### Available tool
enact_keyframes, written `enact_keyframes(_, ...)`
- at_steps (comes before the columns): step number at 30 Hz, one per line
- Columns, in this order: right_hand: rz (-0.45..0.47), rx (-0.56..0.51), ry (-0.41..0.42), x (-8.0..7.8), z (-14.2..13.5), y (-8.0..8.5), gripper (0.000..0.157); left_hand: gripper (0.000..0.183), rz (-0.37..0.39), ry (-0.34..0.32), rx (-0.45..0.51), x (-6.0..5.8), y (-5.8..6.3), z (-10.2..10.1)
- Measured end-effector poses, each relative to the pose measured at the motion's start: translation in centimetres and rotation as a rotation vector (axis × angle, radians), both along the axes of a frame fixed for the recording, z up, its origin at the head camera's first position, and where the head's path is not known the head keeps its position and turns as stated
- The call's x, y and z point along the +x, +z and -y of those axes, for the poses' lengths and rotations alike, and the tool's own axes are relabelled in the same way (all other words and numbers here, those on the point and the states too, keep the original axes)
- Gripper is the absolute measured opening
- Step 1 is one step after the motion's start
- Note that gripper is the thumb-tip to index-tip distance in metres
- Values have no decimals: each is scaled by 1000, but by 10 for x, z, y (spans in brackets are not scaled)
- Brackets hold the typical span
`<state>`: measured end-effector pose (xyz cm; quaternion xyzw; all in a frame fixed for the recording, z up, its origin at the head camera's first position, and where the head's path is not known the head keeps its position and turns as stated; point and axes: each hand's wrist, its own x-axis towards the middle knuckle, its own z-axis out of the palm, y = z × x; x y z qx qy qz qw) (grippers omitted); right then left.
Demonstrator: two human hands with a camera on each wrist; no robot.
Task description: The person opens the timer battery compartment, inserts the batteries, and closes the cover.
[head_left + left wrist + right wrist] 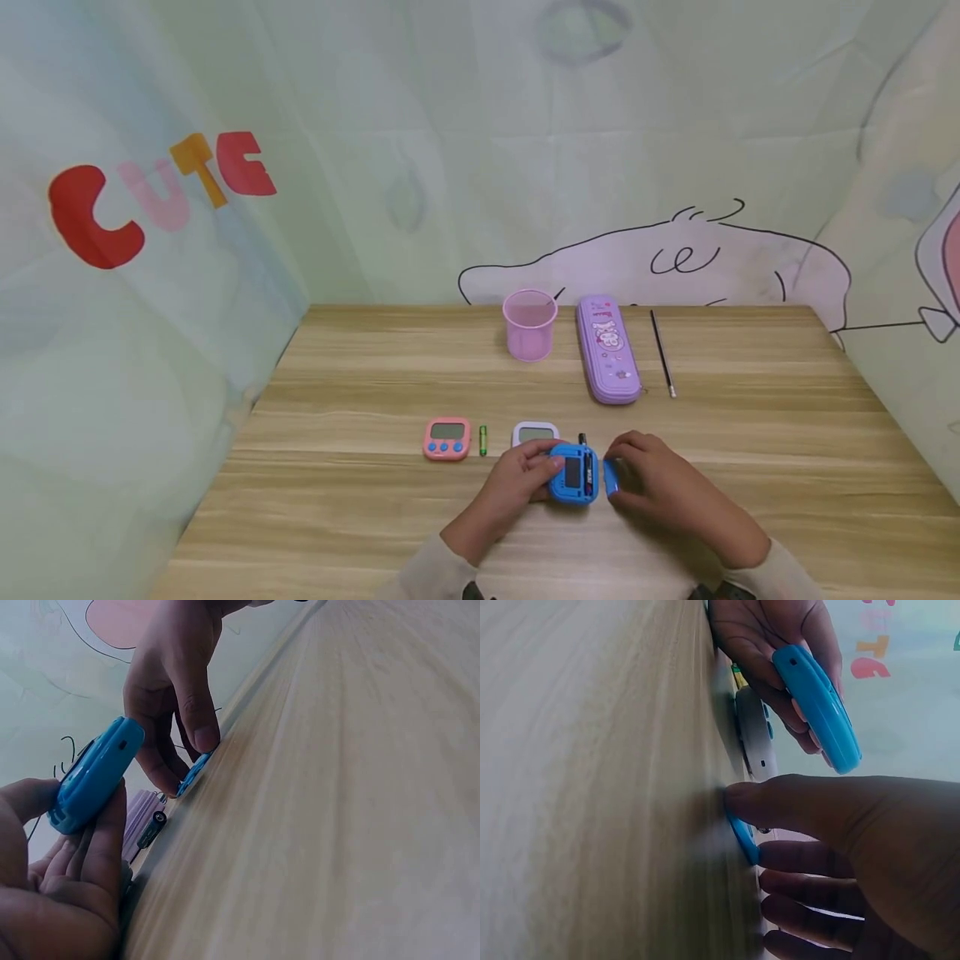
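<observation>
My left hand (513,482) grips a blue digital timer (561,493), its back turned up. In the timer's uncovered slot lies a dark battery (588,473). Thumb and fingers of my right hand (663,487) pinch a small blue battery cover (611,478) down at the tabletop, just right of the timer. The left wrist view shows the timer (97,780) raised off the wood, with the cover (196,771) beyond it. A dark loose battery (582,438) lies behind the timer. Partly hidden by my left hand is a white timer (536,432).
To the left lie a pink timer (447,440) and a green battery (483,441). Farther back stand a pink cup (529,337), a purple pencil case (609,354) and a dark pencil (662,353). A printed curtain (420,150) hangs behind the wooden table (360,517).
</observation>
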<state>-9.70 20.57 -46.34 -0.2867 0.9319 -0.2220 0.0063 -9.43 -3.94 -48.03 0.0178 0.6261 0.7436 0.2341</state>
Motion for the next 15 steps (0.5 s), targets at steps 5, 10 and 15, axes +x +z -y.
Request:
enact_keyframes(5,-3,20,-21,0,1,0,46,41,1,4,11,0,-1,0)
enact_keyframes(10,-1,3,-40,1,1,-2,47,41,3,4,18,1,-2,0)
enact_keyframes(15,18,-2,-49,1,1,-1,46,40,2,2,30,0,-3,0)
